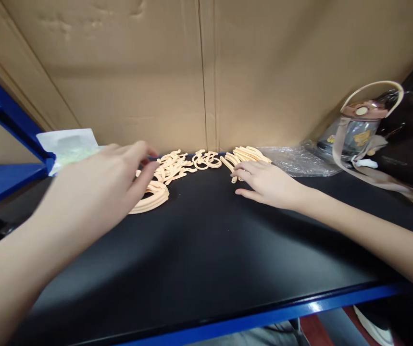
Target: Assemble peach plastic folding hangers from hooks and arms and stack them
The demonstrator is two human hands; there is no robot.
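My left hand (pixel 108 178) hovers, a little blurred, over a stack of peach-coloured rings (pixel 156 198). Its thumb and forefinger are apart, and nothing shows between them. Behind the rings lies a loose heap of small peach pieces (pixel 172 166), partly covered by that hand. At the back middle sits a group of thin peach loops (pixel 208 159). Over to the right, my right hand (pixel 264 181) is palm down at a pile of curved peach strips (pixel 247 154). Its fingers are spread over the near ends of the strips, with the thumb held apart.
A clear plastic bag (pixel 296 161) lies right of the strips. Beyond it stand a strapped drinking bottle (pixel 359 127) and a dark bag (pixel 411 144). Back left is a white packet (pixel 71 144). Cardboard (pixel 137 72) walls the back of the black table (pixel 199 259).
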